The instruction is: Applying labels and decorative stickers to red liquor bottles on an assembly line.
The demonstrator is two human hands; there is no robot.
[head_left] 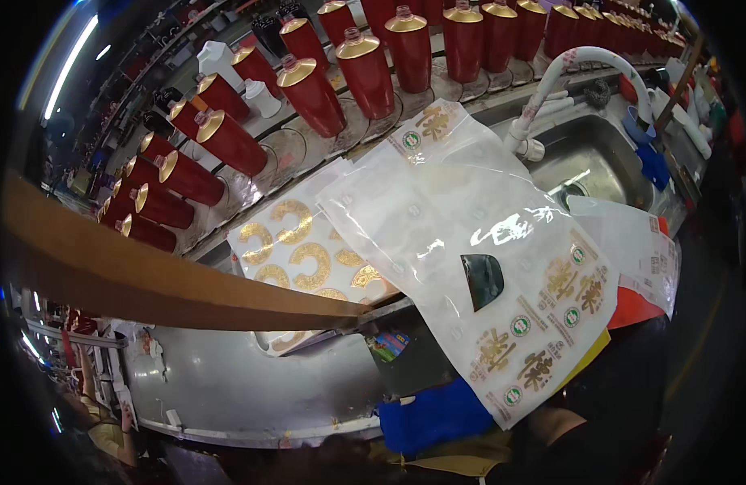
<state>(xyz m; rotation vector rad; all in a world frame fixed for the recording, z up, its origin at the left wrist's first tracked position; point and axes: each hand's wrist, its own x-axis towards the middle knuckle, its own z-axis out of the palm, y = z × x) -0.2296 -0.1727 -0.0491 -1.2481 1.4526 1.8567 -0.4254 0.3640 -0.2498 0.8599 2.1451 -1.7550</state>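
Large translucent decal sheets (pixel 437 210) lie across the bench and hang over its front edge. Gold characters and small green round marks are printed on them. A dark shape with one rounded side (pixel 482 281) shows on the top sheet; whether it is a piece or a cut-out, I cannot tell. To the left, partly covered, lies another sheet with gold curved decals (pixel 312 268). A patch of skin (pixel 560 422) shows beside the hanging sheet's lower edge, perhaps part of my right arm or hand; no fingers show. My left hand is out of view.
Red bottles with gold shoulders (pixel 365 73) stand in rows along the back. A sink (pixel 591 158) with a white curved tap (pixel 543 97) is at right. One wooden bar (pixel 187 283) crosses the left. A blue cloth (pixel 425 416) hangs at the front; another person (pixel 114 428) is lower left.
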